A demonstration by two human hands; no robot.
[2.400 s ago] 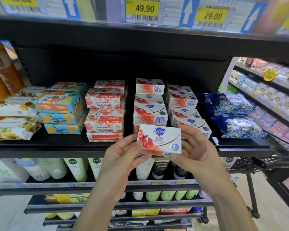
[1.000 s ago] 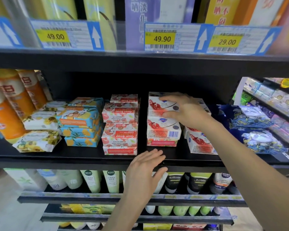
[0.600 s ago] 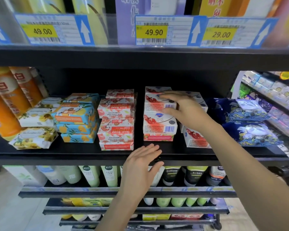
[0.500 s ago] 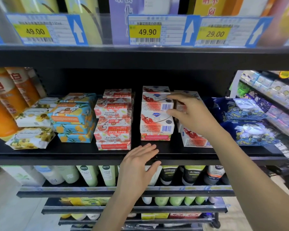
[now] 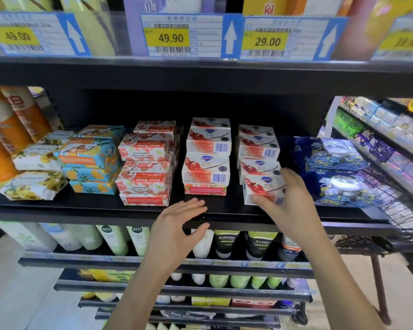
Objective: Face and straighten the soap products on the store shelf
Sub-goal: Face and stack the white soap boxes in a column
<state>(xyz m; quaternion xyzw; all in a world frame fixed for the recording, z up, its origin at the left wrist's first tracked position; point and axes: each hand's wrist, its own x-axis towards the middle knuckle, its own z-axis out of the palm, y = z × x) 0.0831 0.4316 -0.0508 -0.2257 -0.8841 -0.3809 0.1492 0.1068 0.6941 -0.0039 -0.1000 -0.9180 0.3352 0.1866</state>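
Soap box (image 5: 260, 186), white and red, sits at the front of the rightmost stack on the black shelf (image 5: 81, 209). We note the right hand (image 5: 293, 203) gripping it: thumb across its front, fingers curled over its right side. Left hand (image 5: 177, 228) is at the shelf edge, fingers straight (holding nothing).

The soap box (image 5: 258, 184) I hold is white with red fruit and a blue badge. The shelf (image 5: 81, 210) is black. Goat soap boxes (image 5: 143, 179) are pink and red. Price tags (image 5: 171, 38) are yellow.
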